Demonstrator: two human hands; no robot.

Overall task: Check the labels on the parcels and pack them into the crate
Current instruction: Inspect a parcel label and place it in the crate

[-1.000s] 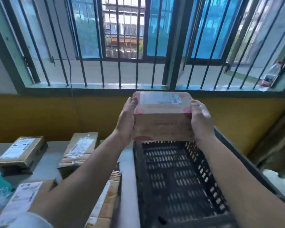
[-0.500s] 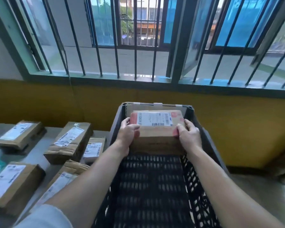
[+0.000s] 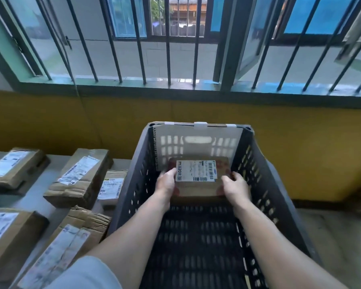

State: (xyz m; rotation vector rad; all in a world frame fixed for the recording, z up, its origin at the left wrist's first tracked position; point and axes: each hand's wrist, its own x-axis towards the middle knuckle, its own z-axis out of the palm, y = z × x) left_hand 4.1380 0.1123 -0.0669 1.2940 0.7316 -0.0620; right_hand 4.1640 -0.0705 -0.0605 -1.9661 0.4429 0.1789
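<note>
Left hand: your left hand grasps the parcel by its left side.
Right hand: your right hand grasps its right side.
Parcel: label up, inside the crate, at the far end.
Table: other parcels lie left of the crate.

Labelled brown parcel lies flat inside black crate.

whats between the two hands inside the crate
A cardboard parcel, label up, held at its ends by the left hand and right hand; head view.
</note>
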